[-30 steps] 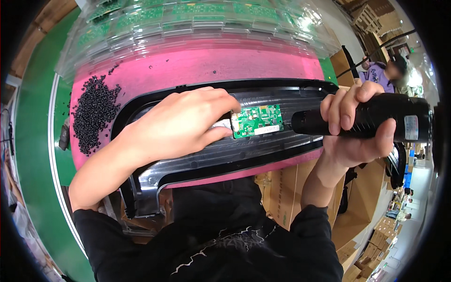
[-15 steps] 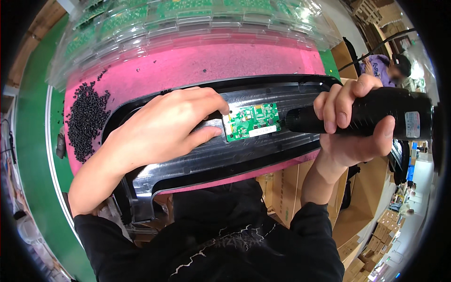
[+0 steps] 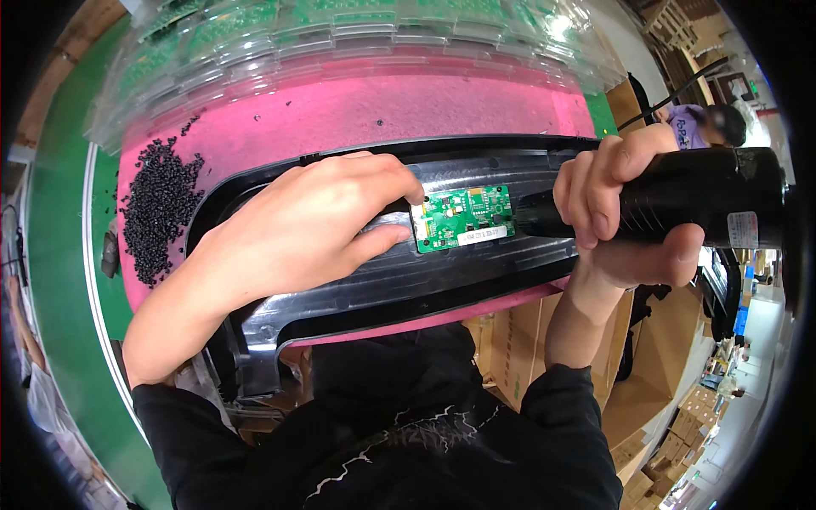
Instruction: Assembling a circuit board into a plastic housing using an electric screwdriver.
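Observation:
A green circuit board [image 3: 466,219] with a white label strip lies inside a long black plastic housing [image 3: 357,285]. My left hand [image 3: 327,217] holds the board at its left end, with the forefinger at the upper corner and the thumb by the lower part of that edge. The fingers of my right hand [image 3: 625,195] wrap round a thick black electric screwdriver [image 3: 693,195], which lies across the view and points left. Its dark nose reaches the board's right edge; the bit's tip cannot be made out.
A heap of small black screws [image 3: 157,212] lies on the pink work surface [image 3: 340,110] at the left. Stacked clear plastic trays [image 3: 357,38] with green boards line the far side. Cardboard boxes [image 3: 523,348] stand at the near right. A person in purple [image 3: 693,123] is beyond.
The screwdriver's nose has shifted slightly left and down, closer against the board's right edge. My left hand keeps its place at the board's left end.

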Demonstrator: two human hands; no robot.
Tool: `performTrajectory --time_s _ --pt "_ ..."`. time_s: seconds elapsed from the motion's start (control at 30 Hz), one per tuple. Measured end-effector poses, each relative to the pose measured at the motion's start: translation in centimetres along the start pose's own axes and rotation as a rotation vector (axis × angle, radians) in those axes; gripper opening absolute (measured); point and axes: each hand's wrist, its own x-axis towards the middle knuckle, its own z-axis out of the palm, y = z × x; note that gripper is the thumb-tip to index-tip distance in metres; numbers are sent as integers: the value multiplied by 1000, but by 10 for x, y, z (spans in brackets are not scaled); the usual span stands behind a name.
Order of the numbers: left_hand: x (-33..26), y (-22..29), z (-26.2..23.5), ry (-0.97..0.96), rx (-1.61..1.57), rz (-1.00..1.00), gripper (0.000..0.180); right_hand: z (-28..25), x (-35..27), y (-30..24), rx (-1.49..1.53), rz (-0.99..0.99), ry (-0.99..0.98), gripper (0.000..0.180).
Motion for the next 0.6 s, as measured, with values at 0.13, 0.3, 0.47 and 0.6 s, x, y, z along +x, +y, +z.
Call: performTrajectory --time_s 0.13,0.3,0.47,0.6 --pt "0 -1 -3 -18 -23 -10 29 7 1 2 -86 -32 68 64" --pt "2 1 -4 -19 -12 -18 29 -4 6 0 -10 -2 -46 65" --pt "8 8 -3 -19 -10 11 29 -19 24 -15 184 223 423 29" --pt "3 24 -2 152 -110 -52 33 -47 35 -12 424 273 741 23"
